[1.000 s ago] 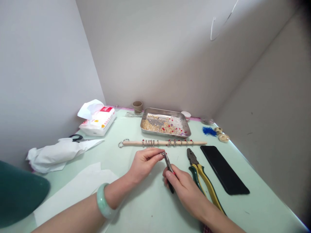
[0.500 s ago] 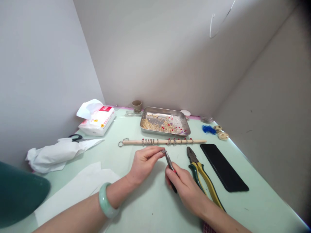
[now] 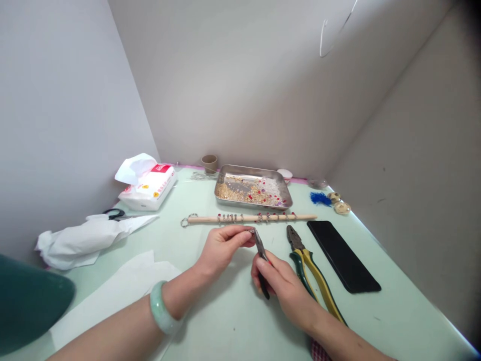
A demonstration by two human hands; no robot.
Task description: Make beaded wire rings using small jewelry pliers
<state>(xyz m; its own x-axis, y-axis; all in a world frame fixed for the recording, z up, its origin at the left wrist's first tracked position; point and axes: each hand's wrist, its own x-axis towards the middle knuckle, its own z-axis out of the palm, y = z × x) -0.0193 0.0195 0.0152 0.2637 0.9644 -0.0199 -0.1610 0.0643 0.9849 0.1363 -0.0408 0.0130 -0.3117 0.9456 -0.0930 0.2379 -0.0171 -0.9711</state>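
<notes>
1. Wooden stick (image 3: 206,219), across the middle of the frame, just beyond the hands: likely light and stiff, but apt to roll and let its small rings (image 3: 230,218) slide. Best taken by the bare wood near its left end.

2. Small pliers (image 3: 260,245), just below and right of the frame's centre: probably rigid and fairly heavy for their size. The right hand (image 3: 280,281) is wrapped around the dark handles, a sound place to hold; whether the tips are closed, I cannot tell.

3. Small metal piece (image 3: 252,231), near the frame's centre at the plier tips: the left hand (image 3: 220,246) pinches it between thumb and fingers, partly hiding it. It looks slippery and may bend or scratch; the edge away from the tips suits a light pinch.
</notes>
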